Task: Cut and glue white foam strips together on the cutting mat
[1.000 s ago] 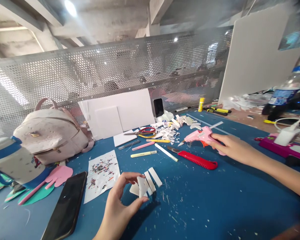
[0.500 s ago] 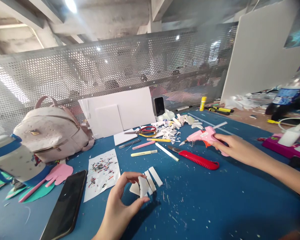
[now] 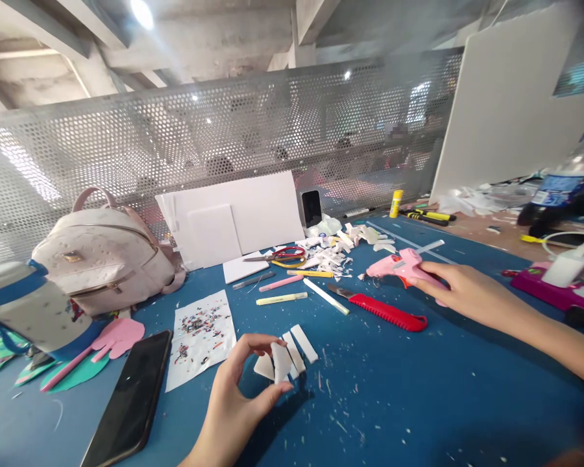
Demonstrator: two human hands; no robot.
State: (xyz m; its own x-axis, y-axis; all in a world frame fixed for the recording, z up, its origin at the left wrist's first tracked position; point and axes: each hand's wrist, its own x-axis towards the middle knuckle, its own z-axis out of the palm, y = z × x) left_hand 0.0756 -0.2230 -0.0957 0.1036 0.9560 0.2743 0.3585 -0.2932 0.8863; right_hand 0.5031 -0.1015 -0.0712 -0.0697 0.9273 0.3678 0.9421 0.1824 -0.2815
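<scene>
left hand (image 3: 233,408): low centre, thumb and fingertips pinched on a small white foam piece (image 3: 281,361), held just above the mat (image 3: 394,402)
foam piece: upright, long axis about 12–6, top edge toward 12; touching or just over the loose white strips (image 3: 302,342), can't tell which
right hand (image 3: 460,292): reaching in from 3 o'clock, wrapped around the grip of the pink glue gun (image 3: 399,266)
glue gun: low over the mat or on it, unclear; long axis about 9–3, nozzle toward 9, glue stick out the back toward 2
key relation: foam piece lies at about 8 o'clock from the nozzle, well apart; left hand has it, right hand far from it
between them: red utility knife (image 3: 382,311), lying 10–4 on the mat
other: black phone (image 3: 131,402) at 9 o'clock of the left hand, flat
</scene>
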